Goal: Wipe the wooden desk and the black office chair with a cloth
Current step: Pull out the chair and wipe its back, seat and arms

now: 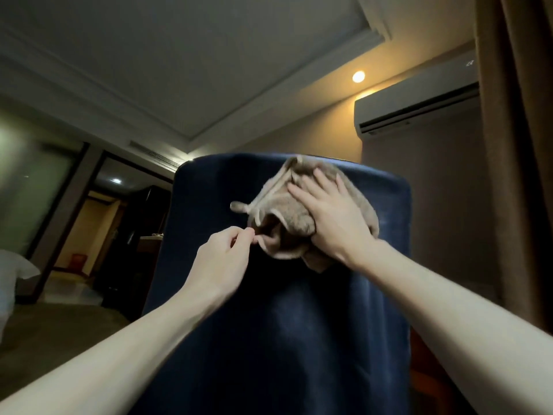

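- Cloth [278,211] under the fingers [321,178]: soft, fuzzy towelling, matt.
- Chair back [269,324] below the fingers: matt woven fabric, faintly napped.
- Air conditioner [416,106], up right of the fingers: smooth pale plastic.

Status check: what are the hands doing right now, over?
Right hand flat, pressing cloth on chair back. Left hand pinches cloth's lower edge. Nothing in the way.

The left forearm [143,333] and right forearm [443,298] are bare and reach up and away from the near corners. The left hand [226,253] is curled, thumb and forefinger pinching the left edge of a crumpled grey-brown cloth [287,217]. The right hand [332,214] lies flat on that cloth, fingers straight and spread.
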